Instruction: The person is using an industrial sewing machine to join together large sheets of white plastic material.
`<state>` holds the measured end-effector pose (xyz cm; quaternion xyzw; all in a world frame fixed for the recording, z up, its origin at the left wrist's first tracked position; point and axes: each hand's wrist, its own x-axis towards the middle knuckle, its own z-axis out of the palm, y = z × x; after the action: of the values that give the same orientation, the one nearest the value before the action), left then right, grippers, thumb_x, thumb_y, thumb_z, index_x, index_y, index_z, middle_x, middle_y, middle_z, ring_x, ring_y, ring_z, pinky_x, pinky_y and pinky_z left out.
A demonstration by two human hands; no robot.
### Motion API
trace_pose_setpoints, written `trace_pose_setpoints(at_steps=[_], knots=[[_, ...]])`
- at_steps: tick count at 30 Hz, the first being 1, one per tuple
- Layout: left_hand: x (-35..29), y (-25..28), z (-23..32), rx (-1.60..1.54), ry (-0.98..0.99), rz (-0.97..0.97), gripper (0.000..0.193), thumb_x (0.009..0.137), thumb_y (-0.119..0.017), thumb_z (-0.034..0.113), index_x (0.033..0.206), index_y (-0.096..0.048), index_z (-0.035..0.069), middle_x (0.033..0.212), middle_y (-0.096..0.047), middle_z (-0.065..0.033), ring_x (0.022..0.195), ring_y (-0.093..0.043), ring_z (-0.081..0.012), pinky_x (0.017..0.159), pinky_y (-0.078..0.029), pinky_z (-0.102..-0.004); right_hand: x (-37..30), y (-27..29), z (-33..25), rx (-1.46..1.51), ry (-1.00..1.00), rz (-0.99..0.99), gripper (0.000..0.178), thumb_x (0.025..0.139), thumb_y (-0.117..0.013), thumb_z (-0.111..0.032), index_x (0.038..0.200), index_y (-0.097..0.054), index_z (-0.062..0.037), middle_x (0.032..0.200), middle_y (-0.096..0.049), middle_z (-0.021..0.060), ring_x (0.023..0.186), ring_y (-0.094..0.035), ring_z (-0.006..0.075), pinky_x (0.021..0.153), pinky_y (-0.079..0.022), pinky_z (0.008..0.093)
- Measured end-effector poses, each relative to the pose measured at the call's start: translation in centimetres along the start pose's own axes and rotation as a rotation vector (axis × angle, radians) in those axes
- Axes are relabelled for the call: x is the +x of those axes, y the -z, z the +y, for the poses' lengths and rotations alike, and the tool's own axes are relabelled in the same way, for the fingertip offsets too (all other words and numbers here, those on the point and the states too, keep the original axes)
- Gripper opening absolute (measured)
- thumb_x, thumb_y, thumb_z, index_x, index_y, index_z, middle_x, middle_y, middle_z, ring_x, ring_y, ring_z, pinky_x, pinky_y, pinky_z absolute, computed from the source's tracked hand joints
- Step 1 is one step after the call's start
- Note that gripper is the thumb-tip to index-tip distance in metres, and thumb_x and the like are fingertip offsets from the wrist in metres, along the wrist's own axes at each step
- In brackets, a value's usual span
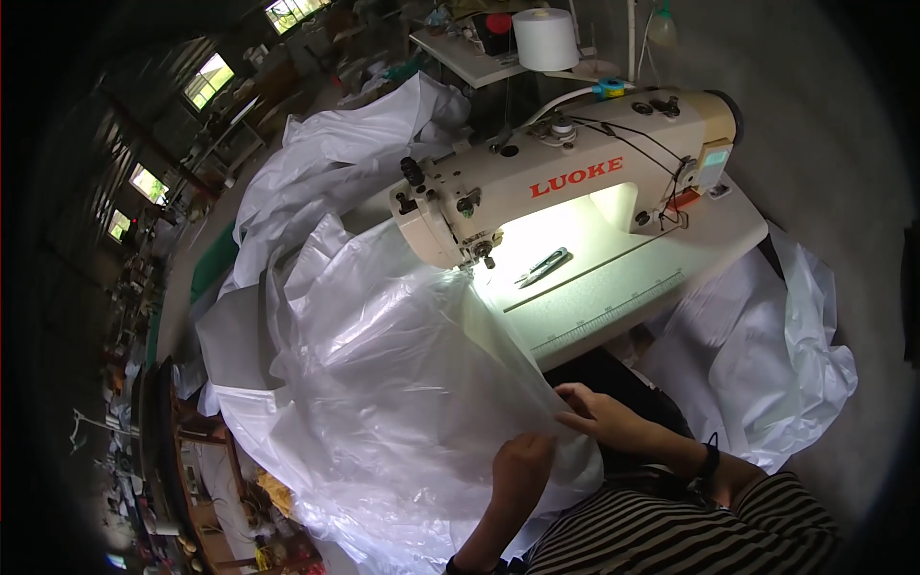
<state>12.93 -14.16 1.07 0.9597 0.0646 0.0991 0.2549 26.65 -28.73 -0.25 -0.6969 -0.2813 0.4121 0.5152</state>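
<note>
A large translucent white plastic sheet (pixel 402 374) spreads over my lap and the left side of a sewing machine (pixel 575 172). Its upper edge runs under the machine's needle area, where a lamp lights the bed. My left hand (pixel 523 466) is closed on the sheet close to my body, its fingertips partly hidden. Just to its right, my right hand (pixel 600 419) pinches the sheet's right-hand edge between thumb and fingers. Both hands are below the front edge of the machine bed. Thread snips (pixel 544 267) lie on the lit bed, right of the needle.
More white sheeting (pixel 345 134) is heaped behind the machine, and another pile (pixel 757 355) hangs at the right. A white thread cone (pixel 546 40) stands at the back. Wooden frame furniture (pixel 206 479) is at the lower left.
</note>
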Motion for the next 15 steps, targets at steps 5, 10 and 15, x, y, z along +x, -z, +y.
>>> trace_pose_setpoints(at_steps=[5, 10, 15], knots=[[0.5, -0.2, 0.9, -0.111, -0.226, -0.224, 0.005, 0.082, -0.062, 0.007, 0.087, -0.061, 0.005, 0.074, -0.061, -0.0116, 0.072, -0.065, -0.0315, 0.062, -0.052, -0.0439, 2.4, -2.1, -0.2, -0.553, 0.228, 0.255, 0.052, 0.092, -0.058, -0.016, 0.139, -0.043, -0.0025, 0.087, -0.067, 0.0202, 0.076, -0.069, 0.0361, 0.066, -0.054, 0.042], [6.0, 3.4, -3.4, 0.089, -0.062, -0.032, 0.02, 0.093, -0.056, 0.011, 0.11, -0.063, 0.005, 0.099, -0.067, -0.0156, 0.086, -0.067, -0.0326, 0.072, -0.055, -0.0433, 2.6, -2.5, 0.2, -0.957, 0.257, 0.267, 0.066, 0.084, -0.054, -0.004, 0.147, -0.035, 0.0014, 0.071, -0.064, 0.0134, 0.059, -0.067, 0.0272, 0.05, -0.054, 0.0379], [12.6, 3.3, -8.1, 0.237, -0.091, 0.188, 0.036, 0.094, -0.055, 0.016, 0.128, -0.059, 0.005, 0.136, -0.057, -0.0109, 0.118, -0.054, -0.0301, 0.1, -0.042, -0.0467, 1.9, -2.1, -0.6, -0.912, 0.258, 0.252, 0.064, 0.086, -0.052, -0.004, 0.146, -0.034, 0.0029, 0.073, -0.065, 0.0142, 0.058, -0.067, 0.0281, 0.05, -0.054, 0.0379]])
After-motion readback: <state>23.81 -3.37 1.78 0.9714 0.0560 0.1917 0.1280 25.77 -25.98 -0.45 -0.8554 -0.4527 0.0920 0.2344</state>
